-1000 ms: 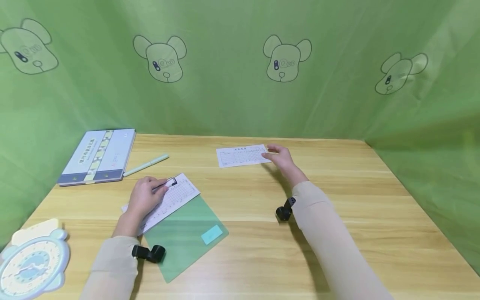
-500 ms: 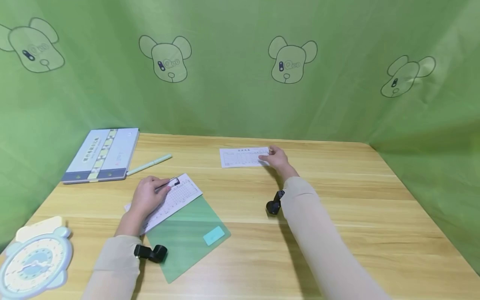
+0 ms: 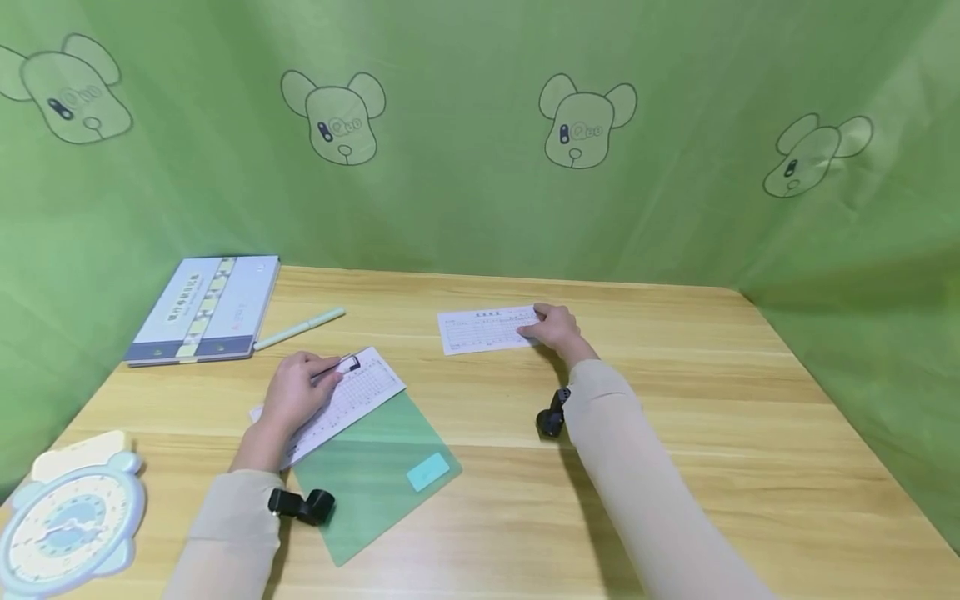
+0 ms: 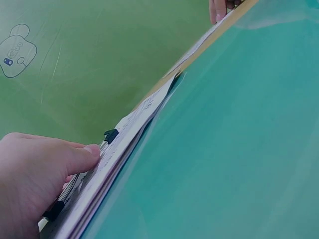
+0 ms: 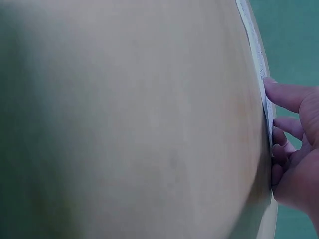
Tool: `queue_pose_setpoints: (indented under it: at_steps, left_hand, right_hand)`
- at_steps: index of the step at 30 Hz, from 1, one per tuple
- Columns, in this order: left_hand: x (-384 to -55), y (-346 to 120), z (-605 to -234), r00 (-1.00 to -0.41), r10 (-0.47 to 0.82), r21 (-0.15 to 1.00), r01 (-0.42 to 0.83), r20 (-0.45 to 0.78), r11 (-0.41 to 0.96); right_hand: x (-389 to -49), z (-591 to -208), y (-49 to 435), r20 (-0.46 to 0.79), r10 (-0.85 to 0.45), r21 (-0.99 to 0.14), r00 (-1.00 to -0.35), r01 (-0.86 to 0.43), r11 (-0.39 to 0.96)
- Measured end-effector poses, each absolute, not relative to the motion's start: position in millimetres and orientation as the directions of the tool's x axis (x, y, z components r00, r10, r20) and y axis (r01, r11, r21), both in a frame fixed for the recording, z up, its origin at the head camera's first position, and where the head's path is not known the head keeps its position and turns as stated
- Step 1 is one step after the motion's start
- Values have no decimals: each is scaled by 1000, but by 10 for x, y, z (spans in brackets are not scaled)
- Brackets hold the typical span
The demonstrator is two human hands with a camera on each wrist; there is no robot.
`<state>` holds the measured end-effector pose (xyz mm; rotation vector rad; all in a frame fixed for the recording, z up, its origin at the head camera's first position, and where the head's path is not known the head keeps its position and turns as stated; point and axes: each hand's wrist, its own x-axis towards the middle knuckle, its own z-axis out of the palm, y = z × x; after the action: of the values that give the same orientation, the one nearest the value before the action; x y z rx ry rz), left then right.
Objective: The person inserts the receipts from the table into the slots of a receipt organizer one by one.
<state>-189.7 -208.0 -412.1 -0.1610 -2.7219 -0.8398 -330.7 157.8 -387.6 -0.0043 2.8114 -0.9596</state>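
Note:
A green see-through file folder [image 3: 375, 475] lies tilted on the table. Across its upper left side is a stack of printed paper forms [image 3: 360, 396]. My left hand [image 3: 296, 392] pinches a metal clip on that stack; the black end piece [image 4: 110, 136] of the clip shows past the thumb in the left wrist view. Farther back, my right hand [image 3: 555, 329] holds the right end of a separate printed form [image 3: 480, 329], thumb on top. In the right wrist view, this form [image 5: 256, 55] appears edge-on, low over the tabletop, with the thumb at its edge.
A blue-white ledger book [image 3: 206, 312] stands at the back left, a pale green pen [image 3: 300, 328] beside it. At the front left lies a blue clock-shaped toy [image 3: 71, 529], overlapping a cream block [image 3: 82, 454]. Green curtain [image 3: 465, 208] borders the table.
My right hand first shifts along the single form's right end, then the form comes slightly nearer with it. My left hand stays on the clip. The head view has turned slightly left.

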Motion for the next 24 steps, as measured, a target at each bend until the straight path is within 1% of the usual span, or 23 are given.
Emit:
queue_pose_setpoints:
  at_steps: [4, 10, 14, 17, 20, 24]
  left_hand:
    - [-1897, -2083, -4119, -953, 19, 534, 185, 301, 825]
    - [-1893, -2085, -4126, -957, 17, 535, 177, 290, 826]
    - [-1892, -2085, -4124, -960, 18, 537, 171, 279, 826]
    - [-1893, -2089, -4125, -961, 19, 535, 171, 277, 827]
    - [-1893, -2089, -4124, -961, 21, 536, 172, 277, 827]
    - [-1887, -2082, -4120, -962, 18, 541, 170, 274, 824]
  right_hand:
    - [-3310, -3903, 1590, -144, -56, -582, -988, 39, 813]
    - [-3285, -3918, 1590, -126, -15, -552, -992, 58, 832]
    - [-3254, -3924, 1564, -112, 18, -554, -994, 78, 829]
    - [-3233, -3924, 1553, -90, 17, -561, -996, 65, 825]
    - [-3211, -3915, 1560, -53, -14, -590, -999, 20, 807]
    - [-3180, -3888, 1592, -8, -75, -681, -997, -49, 731]
